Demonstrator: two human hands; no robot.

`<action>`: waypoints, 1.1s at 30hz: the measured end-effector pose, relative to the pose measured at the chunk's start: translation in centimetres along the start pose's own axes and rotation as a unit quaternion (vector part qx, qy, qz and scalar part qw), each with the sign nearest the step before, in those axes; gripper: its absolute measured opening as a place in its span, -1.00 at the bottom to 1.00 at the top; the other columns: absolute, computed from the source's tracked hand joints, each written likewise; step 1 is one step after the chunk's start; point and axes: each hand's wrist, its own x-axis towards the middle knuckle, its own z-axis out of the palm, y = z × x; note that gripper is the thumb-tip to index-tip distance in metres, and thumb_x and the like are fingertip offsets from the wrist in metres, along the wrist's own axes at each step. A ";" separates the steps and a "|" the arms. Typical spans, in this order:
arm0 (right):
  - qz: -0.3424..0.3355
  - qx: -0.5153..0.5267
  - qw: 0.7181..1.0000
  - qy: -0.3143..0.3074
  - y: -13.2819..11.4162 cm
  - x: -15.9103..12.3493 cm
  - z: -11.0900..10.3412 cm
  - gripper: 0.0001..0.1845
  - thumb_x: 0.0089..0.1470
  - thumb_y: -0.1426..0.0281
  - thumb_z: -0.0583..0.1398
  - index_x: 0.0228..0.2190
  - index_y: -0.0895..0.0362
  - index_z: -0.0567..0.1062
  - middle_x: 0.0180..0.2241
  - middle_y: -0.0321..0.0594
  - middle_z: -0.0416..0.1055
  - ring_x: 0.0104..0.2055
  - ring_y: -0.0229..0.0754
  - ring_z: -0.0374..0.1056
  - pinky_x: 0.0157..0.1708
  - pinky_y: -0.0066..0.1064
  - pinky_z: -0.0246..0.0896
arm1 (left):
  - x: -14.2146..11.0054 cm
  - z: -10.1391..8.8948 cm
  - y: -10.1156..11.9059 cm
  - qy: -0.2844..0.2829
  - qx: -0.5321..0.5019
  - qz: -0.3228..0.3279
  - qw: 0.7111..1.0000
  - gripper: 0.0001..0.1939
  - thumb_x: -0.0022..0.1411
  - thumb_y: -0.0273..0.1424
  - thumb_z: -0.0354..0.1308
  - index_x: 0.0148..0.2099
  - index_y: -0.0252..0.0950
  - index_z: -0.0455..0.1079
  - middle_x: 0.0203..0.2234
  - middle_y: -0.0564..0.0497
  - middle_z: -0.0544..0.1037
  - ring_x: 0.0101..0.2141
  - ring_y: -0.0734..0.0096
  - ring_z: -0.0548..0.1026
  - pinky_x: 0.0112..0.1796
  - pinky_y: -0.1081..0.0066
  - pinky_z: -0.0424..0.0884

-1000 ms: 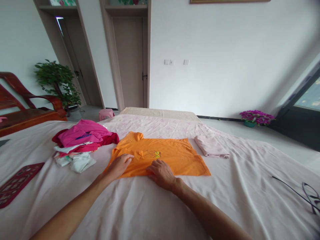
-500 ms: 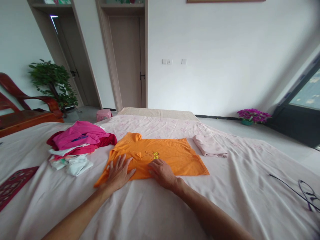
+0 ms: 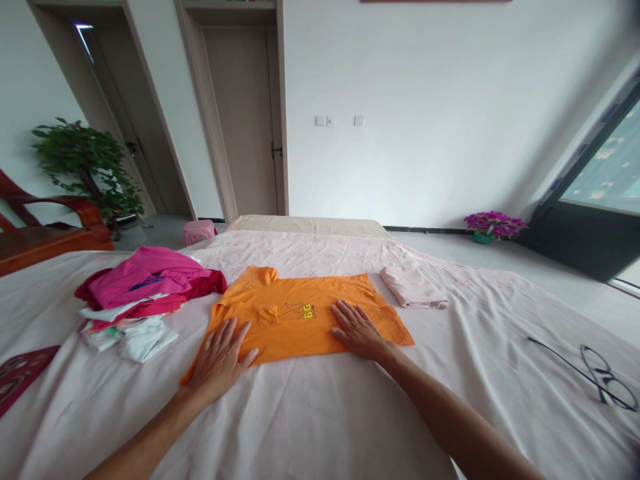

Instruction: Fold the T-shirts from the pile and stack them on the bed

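Observation:
An orange T-shirt (image 3: 295, 337) lies spread on its side on the bed, its near part folded over and a printed figure with yellow "BG" lettering near the middle. My left hand (image 3: 223, 357) rests on the shirt's near left part, fingers spread and palm down. On the right half, my right hand (image 3: 360, 330) lies flat with its fingers stretched out, just right of the print. Neither hand grips the cloth. A folded pale pink garment (image 3: 414, 288) sits just beyond the shirt's right end.
A heap of clothes (image 3: 150, 277), pink, red and white, is at the left. Eyeglasses (image 3: 595, 377) lie at the right on the pale sheet (image 3: 320, 420). A dark red patterned object (image 3: 25, 373) is at the left edge. Beyond stand a pink stool (image 3: 200, 231) and a wooden chair (image 3: 60, 233).
My right hand has slid rightward across the shirt from the print and flattened out. My left hand stays on the shirt's left part. The view has shifted slightly.

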 end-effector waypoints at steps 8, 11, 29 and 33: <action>0.065 -0.044 0.997 -0.009 4.7 -0.1 -1.7 -0.40 0.29 0.13 -0.02 0.24 0.15 0.23 0.30 -0.03 0.09 0.35 0.07 -0.04 0.29 -0.03 -0.20 | 1.6 -1.3 -2.4 -0.036 -0.126 -0.026 0.991 -0.42 0.22 -0.06 0.01 0.21 -0.18 0.34 0.25 -0.10 0.30 0.23 0.14 0.25 0.18 0.20 0.15; 0.074 -0.021 0.997 0.001 4.4 1.9 -3.3 -0.55 0.27 0.22 0.00 0.07 0.10 0.44 0.17 -0.07 0.32 0.22 0.05 0.19 0.20 -0.10 -0.02 | 4.9 -2.3 -4.7 -0.049 -0.227 -0.115 0.966 -0.60 0.25 -0.14 -0.02 0.00 -0.17 0.47 0.00 -0.01 0.56 0.01 0.29 0.50 0.00 0.42 0.34; 0.114 -0.001 0.994 0.002 6.6 12.3 -2.3 -0.36 0.09 0.62 0.00 0.20 0.13 0.27 0.25 0.01 0.18 0.27 -0.02 0.10 0.15 -0.17 0.03 | 16.6 0.3 -6.4 -0.050 -0.141 -0.218 0.964 -0.53 0.08 -0.47 0.15 0.08 -0.38 0.40 0.00 -0.30 0.53 0.01 0.03 0.48 -0.07 0.29 0.34; 0.098 -0.010 0.995 0.001 7.1 13.0 -2.4 -0.32 0.03 0.65 0.03 0.19 0.07 0.28 0.21 -0.05 0.24 0.26 -0.07 0.13 0.13 -0.22 0.06 | 16.6 0.3 -6.4 -0.043 -0.126 -0.217 0.967 -0.49 -0.02 -0.47 0.16 0.05 -0.44 0.40 -0.01 -0.45 0.49 -0.03 -0.14 0.49 -0.13 0.17 0.37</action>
